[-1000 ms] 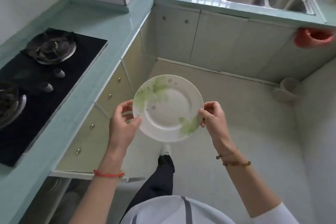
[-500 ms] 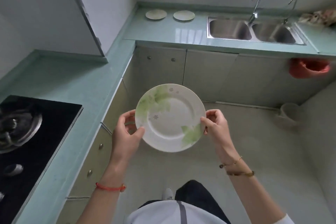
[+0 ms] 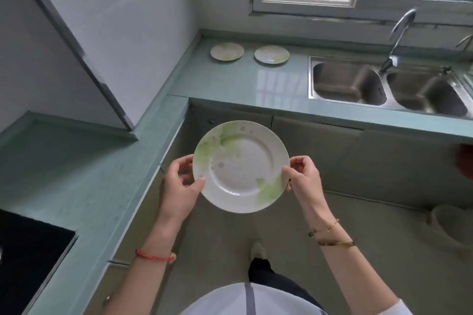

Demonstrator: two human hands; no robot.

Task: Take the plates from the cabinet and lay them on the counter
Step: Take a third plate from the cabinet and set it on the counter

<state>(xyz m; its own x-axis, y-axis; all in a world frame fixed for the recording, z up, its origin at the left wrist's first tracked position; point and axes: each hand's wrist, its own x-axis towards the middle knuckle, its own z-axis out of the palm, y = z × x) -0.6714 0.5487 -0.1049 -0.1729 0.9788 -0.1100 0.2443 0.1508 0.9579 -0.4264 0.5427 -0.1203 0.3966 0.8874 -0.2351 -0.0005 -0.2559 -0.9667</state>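
Note:
I hold a white plate [image 3: 242, 166] with green leaf prints level in front of me, above the floor. My left hand [image 3: 179, 186] grips its left rim and my right hand [image 3: 303, 179] grips its right rim. Two similar plates lie side by side on the far pale-green counter [image 3: 230, 82]: one plate on the left [image 3: 227, 51], the other plate to its right [image 3: 271, 54]. The cabinet the plates come from is not in view.
A double steel sink [image 3: 384, 87] with a tap [image 3: 399, 33] sits at the far right of the counter. A black hob [image 3: 28, 258] lies at the lower left. A tall white unit [image 3: 76, 33] stands on the left counter. Base cabinet doors [image 3: 320, 151] line the floor area.
The view has swung up and away from the hob toward the sink counter and window. The plate stays in both hands and is nearer the far counter.

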